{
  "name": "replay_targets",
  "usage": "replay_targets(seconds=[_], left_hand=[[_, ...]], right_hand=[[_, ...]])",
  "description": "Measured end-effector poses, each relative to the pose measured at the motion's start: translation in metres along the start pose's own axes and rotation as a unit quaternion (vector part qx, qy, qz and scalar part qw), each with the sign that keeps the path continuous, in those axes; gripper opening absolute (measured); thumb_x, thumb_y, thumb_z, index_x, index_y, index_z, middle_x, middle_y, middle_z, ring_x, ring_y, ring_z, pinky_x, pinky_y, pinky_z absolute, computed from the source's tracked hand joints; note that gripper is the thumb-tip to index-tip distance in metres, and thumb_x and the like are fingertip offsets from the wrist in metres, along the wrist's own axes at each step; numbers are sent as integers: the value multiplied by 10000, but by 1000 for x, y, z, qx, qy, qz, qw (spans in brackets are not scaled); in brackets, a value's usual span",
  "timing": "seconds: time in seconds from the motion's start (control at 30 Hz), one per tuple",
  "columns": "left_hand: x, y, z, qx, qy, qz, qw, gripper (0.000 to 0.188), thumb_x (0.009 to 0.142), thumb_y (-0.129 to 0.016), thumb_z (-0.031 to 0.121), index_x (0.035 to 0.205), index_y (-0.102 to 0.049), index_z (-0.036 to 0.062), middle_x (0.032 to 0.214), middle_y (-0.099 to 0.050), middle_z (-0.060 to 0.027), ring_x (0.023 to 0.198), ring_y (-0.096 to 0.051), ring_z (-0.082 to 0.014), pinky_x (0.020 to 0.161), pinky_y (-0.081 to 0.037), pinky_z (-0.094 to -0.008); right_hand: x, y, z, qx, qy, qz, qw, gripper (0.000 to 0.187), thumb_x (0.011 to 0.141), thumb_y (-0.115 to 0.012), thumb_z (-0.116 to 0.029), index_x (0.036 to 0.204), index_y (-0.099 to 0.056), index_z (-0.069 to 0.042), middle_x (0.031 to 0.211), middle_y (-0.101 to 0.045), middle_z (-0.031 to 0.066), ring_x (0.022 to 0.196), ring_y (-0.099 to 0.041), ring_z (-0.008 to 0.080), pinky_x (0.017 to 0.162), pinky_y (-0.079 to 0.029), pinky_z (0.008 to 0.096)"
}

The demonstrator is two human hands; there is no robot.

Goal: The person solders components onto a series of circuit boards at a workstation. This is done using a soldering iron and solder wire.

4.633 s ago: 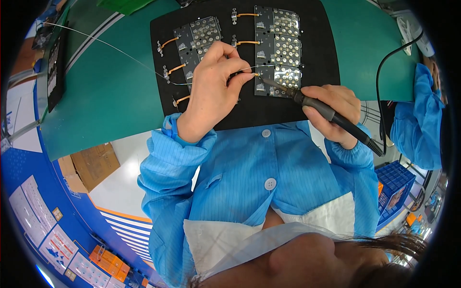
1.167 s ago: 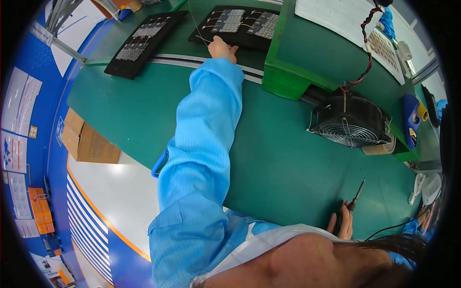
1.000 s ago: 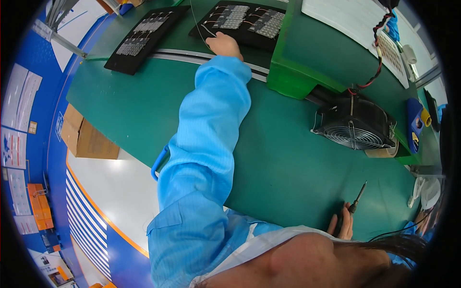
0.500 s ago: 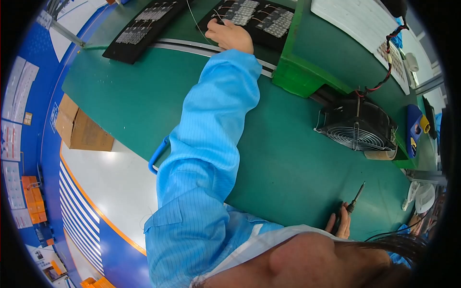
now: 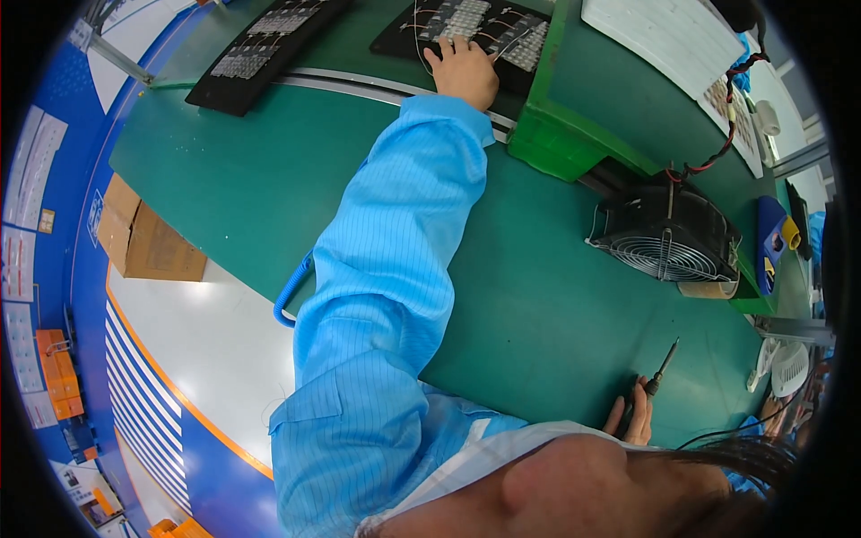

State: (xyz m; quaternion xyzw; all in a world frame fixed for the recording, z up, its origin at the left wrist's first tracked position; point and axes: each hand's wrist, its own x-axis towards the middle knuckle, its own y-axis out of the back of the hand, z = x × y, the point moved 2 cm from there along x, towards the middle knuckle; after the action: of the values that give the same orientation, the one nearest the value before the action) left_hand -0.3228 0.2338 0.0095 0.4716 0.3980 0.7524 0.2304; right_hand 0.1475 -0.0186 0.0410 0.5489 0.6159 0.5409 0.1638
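Observation:
My left hand (image 5: 466, 73) reaches to the far side of the bench, fingers curled over the near edge of a black tray (image 5: 395, 40). A thin, pale solder wire (image 5: 416, 27) runs down to this hand, and a length shows past its fingers, so the hand appears closed around it. Rows of small grey-white modules (image 5: 529, 45) with thin leads sit on the tray. At the lower right, my right hand (image 5: 639, 417) grips a soldering iron (image 5: 655, 384), its tip pointing up and away, above the green mat. My palm hides most of its handle.
Another black tray (image 5: 229, 90) of modules lies at the far left. A metal rail (image 5: 350, 82) crosses before both trays. Right of them stand a green bench frame (image 5: 552, 143) and a black fan (image 5: 668, 233) with a wire guard. A blue coiled cord (image 5: 291, 291) hangs at the left edge.
My left hand has moved right along the tray, its fingers now spread wider over the tray's edge. The wire has shifted right with it. My right hand stays in place with the soldering iron.

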Motion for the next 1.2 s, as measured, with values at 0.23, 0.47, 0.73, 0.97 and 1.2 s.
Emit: replay_targets(seconds=[0.23, 0.47, 0.73, 0.97, 1.2], left_hand=[[4, -15, -12, 0, -3, 106, 994, 329, 939, -535, 275, 1029, -640, -23, 1192, -558, -246, 1205, -455, -461, 1017, -362, -530], [2, -14, -10, -34, -34, 88, 995, 275, 930, -553, 237, 998, -639, -16, 1127, -569, -269, 1141, -489, -470, 991, -379, -528], [1, 14, 1, -183, 2, 83, 980, 230, 918, -557, 182, 1049, -633, 9, 1117, -596, -247, 1127, -506, -463, 988, -399, -499], [3, 9, -4, -154, 17, 173, 973, 338, 785, -569, 25, 1122, -588, 11, 1275, -489, -281, 1297, -357, -469, 1092, -250, -580], [1, 8, -7, -132, 44, 148, 979, 360, 889, -541, 95, 1247, -572, 104, 1358, -447, -241, 1334, -320, -454, 1059, -265, -630]], right_hand=[[1, 1, 0, -13, 14, -2, 1000, 395, 850, -580, 65, 1239, -524, 31, 1191, -605, 263, 996, -645, 405, 805, -531, 405], [-1, 0, 0, -23, 15, -2, 1000, 398, 850, -583, 64, 1241, -522, 24, 1190, -608, 257, 988, -647, 403, 801, -530, 402], [1, 2, -2, -28, 10, -8, 1000, 403, 849, -585, 67, 1244, -518, 23, 1190, -609, 255, 996, -645, 407, 807, -528, 404], [0, 1, 1, -20, 17, -2, 1000, 394, 848, -585, 68, 1236, -527, 28, 1186, -611, 256, 995, -647, 401, 802, -530, 399], [-1, 0, 1, -6, 5, -3, 1000, 391, 847, -584, 71, 1232, -531, 31, 1184, -611, 256, 1000, -648, 399, 810, -531, 397]])
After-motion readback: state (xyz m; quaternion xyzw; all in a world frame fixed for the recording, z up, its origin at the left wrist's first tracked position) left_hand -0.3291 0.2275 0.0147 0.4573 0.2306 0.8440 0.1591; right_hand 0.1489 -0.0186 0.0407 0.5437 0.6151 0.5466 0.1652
